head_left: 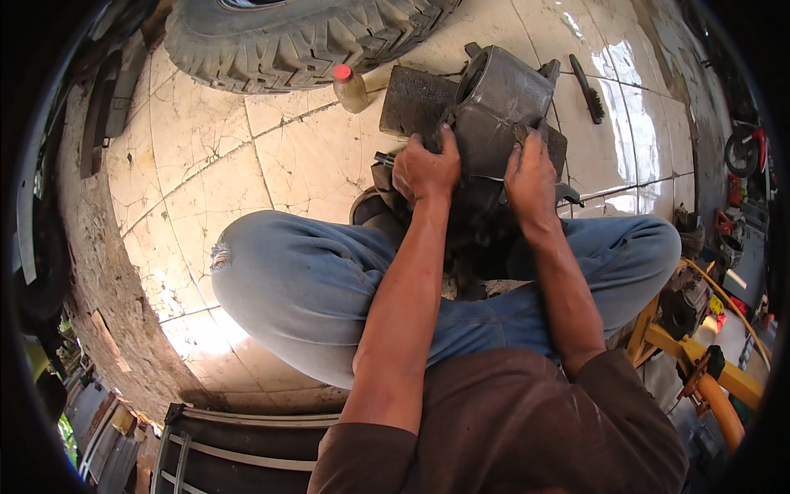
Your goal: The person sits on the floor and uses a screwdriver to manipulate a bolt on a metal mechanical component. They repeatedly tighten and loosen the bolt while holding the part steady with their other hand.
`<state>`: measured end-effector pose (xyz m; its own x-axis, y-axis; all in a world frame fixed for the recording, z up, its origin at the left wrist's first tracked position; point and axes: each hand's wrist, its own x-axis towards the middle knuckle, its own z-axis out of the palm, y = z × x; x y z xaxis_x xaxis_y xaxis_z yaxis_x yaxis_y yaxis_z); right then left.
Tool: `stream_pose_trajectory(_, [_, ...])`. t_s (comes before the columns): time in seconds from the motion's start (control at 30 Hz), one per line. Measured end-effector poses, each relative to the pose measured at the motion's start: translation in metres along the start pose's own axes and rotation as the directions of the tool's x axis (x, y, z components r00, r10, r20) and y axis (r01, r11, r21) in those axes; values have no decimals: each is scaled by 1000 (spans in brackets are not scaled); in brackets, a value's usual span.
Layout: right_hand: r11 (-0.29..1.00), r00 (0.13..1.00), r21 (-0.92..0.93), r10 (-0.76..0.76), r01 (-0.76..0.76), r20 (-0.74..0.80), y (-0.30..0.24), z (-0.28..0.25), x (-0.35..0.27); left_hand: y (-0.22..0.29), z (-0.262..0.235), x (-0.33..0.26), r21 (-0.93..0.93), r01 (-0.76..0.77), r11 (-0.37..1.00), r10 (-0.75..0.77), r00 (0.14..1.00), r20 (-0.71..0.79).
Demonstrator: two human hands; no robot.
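In front of my bent knees stands a dark, greasy metal housing [508, 90], boxy with an opening at its upper left. My left hand [428, 167] is closed on its near left edge, thumb pointing forward. On the near right edge my right hand [531, 174] grips with fingers curled; the fingertips are partly hidden. A dark flat block [417, 100] lies under and beside the housing on the left. More dark parts sit below the housing between my legs, too shadowed to make out.
A large knobby tyre [304, 45] lies at the far left. Near it stands a bottle [351, 92] with a red cap. A wire brush [587, 89] rests on the tiles right of the housing. A yellow metal frame [691, 354] stands at the right, a dark slatted bench [247, 445] behind me.
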<state>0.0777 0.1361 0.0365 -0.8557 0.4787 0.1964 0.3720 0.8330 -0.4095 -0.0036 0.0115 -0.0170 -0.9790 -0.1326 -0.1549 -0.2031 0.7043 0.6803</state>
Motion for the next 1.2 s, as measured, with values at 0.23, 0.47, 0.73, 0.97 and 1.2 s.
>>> stream_pose_trajectory(0.23, [1000,1000,-20,6,-6,6,-2,-1,-1,1,-5,-1,-16,20,1000,-19,999,42])
stream_pose_trajectory(0.47, [999,999,-26,39,-39,14,-7,2,1,1,-2,1,-10,13,1000,-13,999,38])
stream_pose_trajectory(0.73, [999,999,-28,38,-37,9,-8,8,-1,0,-1,0,-7,22,1000,-21,998,58])
stream_pose_trajectory(0.97, [998,998,-19,55,-55,20,-6,10,-3,0,-3,1,0,0,1000,0,1000,24])
stream_pose_trajectory(1.2, [997,996,1,71,-71,56,-7,4,-1,2,-5,-2,5,18,1000,-19,999,34])
